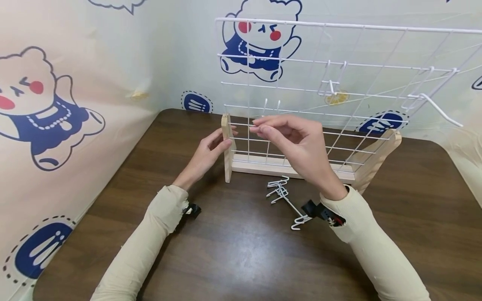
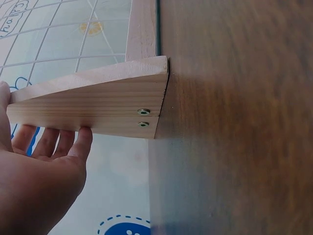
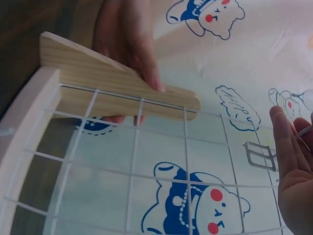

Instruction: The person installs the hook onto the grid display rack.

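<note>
No legible text, label, brand or number on any surface; only wordless cartoon-bear wall prints point(image 1: 260, 42)

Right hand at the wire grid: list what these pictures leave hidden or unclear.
- Head view: whatever the right hand pinches at the wire grid is hidden by its own fingers.
- Right wrist view: a thin white wire by the fingers is cut off by the frame's right edge.
- Left wrist view: the table is blurred.
</note>
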Action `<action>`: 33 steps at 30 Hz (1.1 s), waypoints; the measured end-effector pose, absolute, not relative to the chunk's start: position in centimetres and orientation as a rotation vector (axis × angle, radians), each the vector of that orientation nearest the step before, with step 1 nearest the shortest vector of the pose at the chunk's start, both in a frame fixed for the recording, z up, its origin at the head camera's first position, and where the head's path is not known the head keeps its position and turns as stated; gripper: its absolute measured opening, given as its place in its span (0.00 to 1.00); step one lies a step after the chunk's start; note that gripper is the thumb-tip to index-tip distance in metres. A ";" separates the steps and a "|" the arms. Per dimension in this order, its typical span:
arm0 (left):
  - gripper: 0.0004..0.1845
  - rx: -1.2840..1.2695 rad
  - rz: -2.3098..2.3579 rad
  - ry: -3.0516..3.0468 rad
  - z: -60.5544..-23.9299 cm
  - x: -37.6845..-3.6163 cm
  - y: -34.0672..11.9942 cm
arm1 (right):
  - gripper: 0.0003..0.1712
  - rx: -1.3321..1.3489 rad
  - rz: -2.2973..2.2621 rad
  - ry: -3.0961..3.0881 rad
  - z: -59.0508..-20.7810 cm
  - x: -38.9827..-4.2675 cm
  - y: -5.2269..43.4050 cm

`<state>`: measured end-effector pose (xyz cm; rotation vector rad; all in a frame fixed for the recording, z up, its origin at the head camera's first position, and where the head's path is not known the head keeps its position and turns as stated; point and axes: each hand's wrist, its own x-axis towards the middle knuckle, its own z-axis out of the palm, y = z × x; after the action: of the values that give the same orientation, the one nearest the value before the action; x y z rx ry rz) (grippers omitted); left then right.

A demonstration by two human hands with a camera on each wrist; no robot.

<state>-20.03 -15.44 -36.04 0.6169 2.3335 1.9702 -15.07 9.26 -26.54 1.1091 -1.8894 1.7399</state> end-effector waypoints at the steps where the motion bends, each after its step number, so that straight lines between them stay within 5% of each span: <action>1: 0.22 0.618 1.970 2.336 -36.0 -20.0 -15.4 | 0.07 1.116 1.735 -1.888 -26.3 -15.2 9.1; 33: 0.22 0.650 1.988 2.310 -36.3 -20.2 -15.4 | 0.08 1.190 1.555 -1.680 -21.4 -18.8 7.6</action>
<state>-20.19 -15.38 -36.25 0.6504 2.3099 1.9880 -18.83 7.61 -21.43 1.1904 -1.6797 1.5554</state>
